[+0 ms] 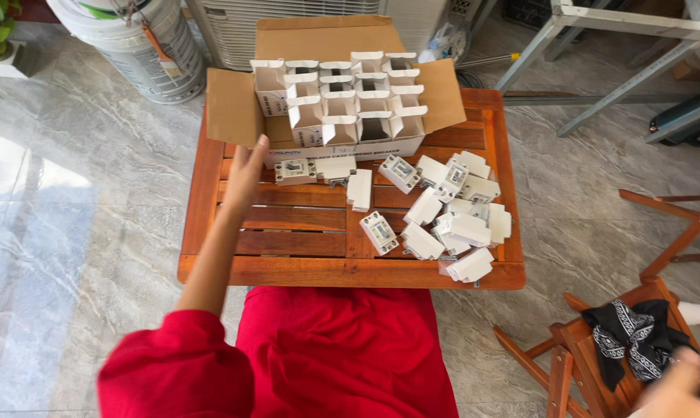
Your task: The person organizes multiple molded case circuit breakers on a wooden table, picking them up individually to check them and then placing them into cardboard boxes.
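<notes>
Where left hand point(245, 172) reaches: white blocky switch unit point(295, 171).

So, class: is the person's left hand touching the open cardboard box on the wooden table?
Cannot tell. In the head view the left hand overlaps the edge of the cardboard box by its flap, but neither contact nor a gap shows plainly.

Your sleeve point(176, 364) and lap garment point(342, 352) are solid red. The slatted table point(303, 240) is reddish-brown wood. The cardboard box point(234, 108) is plain tan, holding white cartons point(342, 97). The loose devices point(450, 220) are white with grey faces. The cloth point(636, 337) is black with white paisley print. The floor point(79, 193) is grey veined marble.
</notes>
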